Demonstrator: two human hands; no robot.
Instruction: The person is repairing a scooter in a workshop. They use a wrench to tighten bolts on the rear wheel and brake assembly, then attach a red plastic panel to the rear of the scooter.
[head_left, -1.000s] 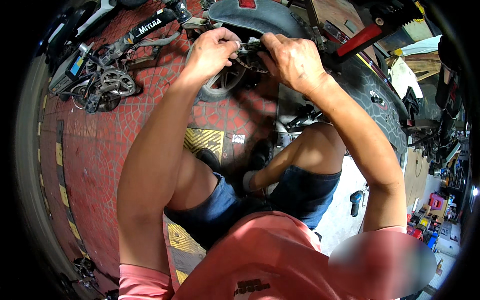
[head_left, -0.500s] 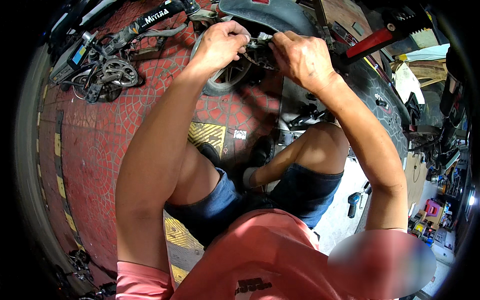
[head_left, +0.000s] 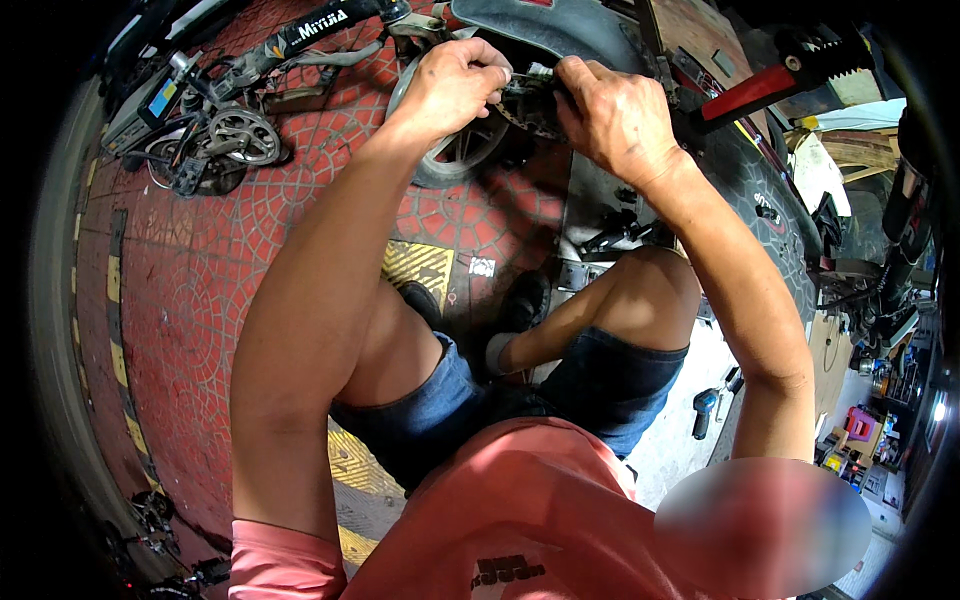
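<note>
At the top of the head view, both my hands work at a small wheel (head_left: 452, 165) under a dark curved fender (head_left: 570, 30). My left hand (head_left: 455, 88) is closed in a pinch, thumb against forefinger, on what looks like a thin wire running right. My right hand (head_left: 622, 118) is closed, fingers curled down beside a small pale metal part (head_left: 540, 71); what it grips is hidden. Between the hands, a dark brake disc (head_left: 532, 122) shows at the wheel's hub.
A folded bike frame with a crank (head_left: 245, 137) lies on the red tiles at left. A red-and-black bar (head_left: 745, 100) juts in at upper right. By my right thigh lies a blue-and-black power tool (head_left: 705, 410). Metal parts (head_left: 615, 235) lie beyond my right knee.
Both hands have shifted slightly right in the picture, as has the scene around them. My left hand keeps its pinch and my right hand stays curled.
</note>
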